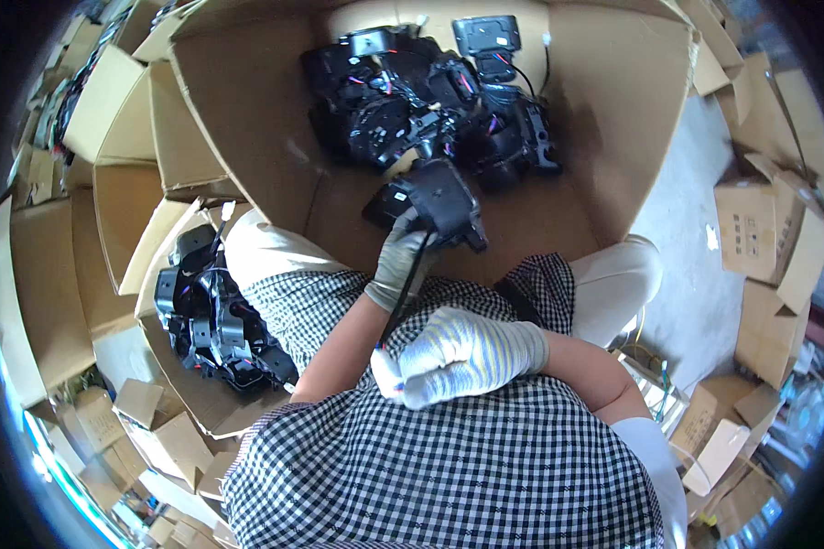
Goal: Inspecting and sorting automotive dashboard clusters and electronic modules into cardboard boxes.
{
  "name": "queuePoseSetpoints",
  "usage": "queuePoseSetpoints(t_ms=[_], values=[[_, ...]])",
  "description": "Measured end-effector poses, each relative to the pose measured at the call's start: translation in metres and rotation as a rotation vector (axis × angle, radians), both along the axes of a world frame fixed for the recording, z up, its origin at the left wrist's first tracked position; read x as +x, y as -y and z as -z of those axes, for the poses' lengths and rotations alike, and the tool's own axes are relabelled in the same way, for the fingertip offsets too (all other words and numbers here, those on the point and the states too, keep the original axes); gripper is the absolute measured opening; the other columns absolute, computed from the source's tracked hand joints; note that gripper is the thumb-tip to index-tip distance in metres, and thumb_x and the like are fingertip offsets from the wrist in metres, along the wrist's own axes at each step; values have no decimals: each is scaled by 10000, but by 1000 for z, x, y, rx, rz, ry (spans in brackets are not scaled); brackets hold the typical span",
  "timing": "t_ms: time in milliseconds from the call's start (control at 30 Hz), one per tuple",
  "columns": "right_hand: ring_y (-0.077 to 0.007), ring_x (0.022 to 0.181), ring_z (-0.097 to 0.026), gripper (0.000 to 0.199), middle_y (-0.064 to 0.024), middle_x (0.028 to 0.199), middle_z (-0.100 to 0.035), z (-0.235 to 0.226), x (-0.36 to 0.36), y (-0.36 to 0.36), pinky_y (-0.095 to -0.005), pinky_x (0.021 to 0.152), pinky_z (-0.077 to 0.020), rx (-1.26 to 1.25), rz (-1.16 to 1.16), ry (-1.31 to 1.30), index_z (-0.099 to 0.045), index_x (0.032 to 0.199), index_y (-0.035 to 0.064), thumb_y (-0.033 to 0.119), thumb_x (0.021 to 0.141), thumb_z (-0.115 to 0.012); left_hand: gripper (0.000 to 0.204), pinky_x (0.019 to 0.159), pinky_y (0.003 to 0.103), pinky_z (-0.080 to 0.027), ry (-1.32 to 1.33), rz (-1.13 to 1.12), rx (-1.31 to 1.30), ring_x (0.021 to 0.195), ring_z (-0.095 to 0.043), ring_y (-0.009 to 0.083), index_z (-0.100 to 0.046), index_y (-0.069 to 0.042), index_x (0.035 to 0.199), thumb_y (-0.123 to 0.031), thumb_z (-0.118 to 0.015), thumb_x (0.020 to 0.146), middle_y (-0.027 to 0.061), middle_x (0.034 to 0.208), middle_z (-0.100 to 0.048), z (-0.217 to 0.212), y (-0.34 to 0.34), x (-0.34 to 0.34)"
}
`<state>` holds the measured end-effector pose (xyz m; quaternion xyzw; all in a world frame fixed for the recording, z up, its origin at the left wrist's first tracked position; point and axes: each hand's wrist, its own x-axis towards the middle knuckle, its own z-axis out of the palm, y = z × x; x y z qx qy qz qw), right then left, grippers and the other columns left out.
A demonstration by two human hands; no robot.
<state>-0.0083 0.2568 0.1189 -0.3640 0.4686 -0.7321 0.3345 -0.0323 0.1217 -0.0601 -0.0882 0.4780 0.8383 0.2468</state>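
Observation:
My left hand (pixel 401 261), in a pale glove, grips a black plastic housing (pixel 444 203) over the near side of the large carton. From the housing a black cable (pixel 406 291) runs down past my left wrist. At its lower end is a white connector (pixel 386 373), held in the closed fingers of my right hand (pixel 467 355), which wears a striped knit glove. My right fingertips are partly hidden behind the glove. Beyond the held housing, several similar black units (pixel 384 101) with wires lie heaped in the large carton (pixel 256 119).
At my left, a smaller carton (pixel 178 384) holds more black units (pixel 215 320) with cables. Several open boxes (pixel 119 220) crowd the left side. To the right, brown boxes (pixel 751 229) stand on the pale floor (pixel 682 247), with a metal frame and thin wires (pixel 655 384) nearer me.

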Motion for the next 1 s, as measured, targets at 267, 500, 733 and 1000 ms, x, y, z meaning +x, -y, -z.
queuePoseSetpoints(t_ms=[267,500,733,1000], values=[[-239,677,-626,228,-108,770,-657,-12,-7,57,-339,652,-488,68,-481,-178,-647,912,18,236,913,-580,979,988,673,-340,208,-84,864,1317,-366,398,-286,-138,1446,-821,-345,748,154,1457,-357,-66,11,-27],[-312,656,-583,224,-149,702,-572,-28,-6,77,-415,636,-445,148,-614,-400,-572,870,43,262,913,-555,1010,987,698,-333,-108,-201,1260,1333,-276,476,-236,-192,1470,-782,-531,705,178,1505,-231,-138,47,-68],[-276,590,-612,207,-127,701,-633,-7,-16,61,-361,563,-473,210,-717,-515,-658,1000,53,211,872,-625,869,1040,696,-194,-542,-447,1132,1355,-298,364,-343,-217,1430,-653,-621,732,83,1490,-330,-176,137,-28],[-103,542,-573,207,-128,628,-629,2,-9,96,-279,517,-433,723,-207,-216,-670,795,-37,151,871,-628,600,1027,548,-362,-734,-1396,979,1175,-505,305,-528,-116,1250,-372,-676,728,110,1267,-545,-131,264,69]])
